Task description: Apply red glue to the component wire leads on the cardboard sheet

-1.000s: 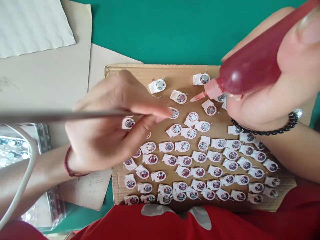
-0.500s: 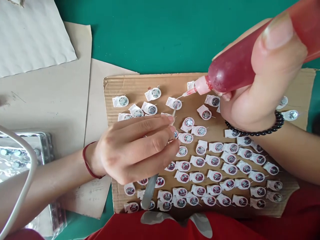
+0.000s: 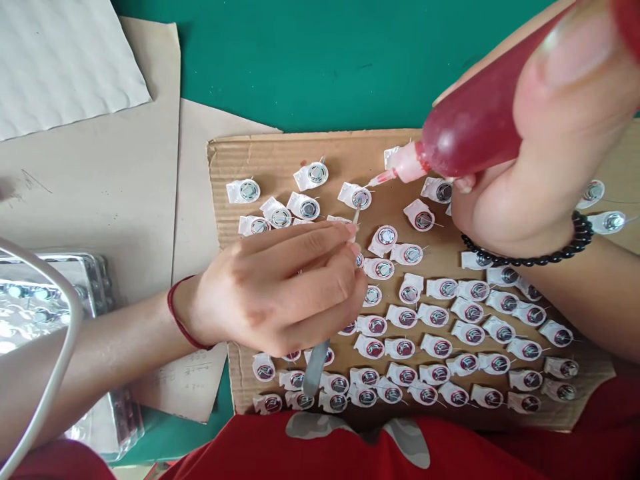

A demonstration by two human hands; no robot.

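Note:
My right hand [image 3: 545, 160] is wrapped around a squeeze bottle [image 3: 480, 120] of red liquid, tilted down to the left. Its needle tip meets the rim of a small round part on a white tab [image 3: 361, 197]. My left hand [image 3: 290, 287] pinches metal tweezers [image 3: 316, 367], whose points rest on the middle of that same part. The rear end of the tweezers sticks out below my palm. Many similar parts, such as one round part with a fine wire [image 3: 413, 254], lie in rough rows beneath and around both hands; my left hand covers some of them.
The parts lie on a corrugated cardboard sheet [image 3: 265, 150] over a green tabletop [image 3: 300, 60]. At left are grey card sheets [image 3: 100, 180], a white textured sheet [image 3: 65, 67] and a clear plastic tray [image 3: 95, 267]. A white cable [image 3: 65, 300] loops over my left forearm.
The view has shifted slightly, so the board and parts appear a little higher and more to the right. Both hands keep their holds, with the needle and tweezers at the same part.

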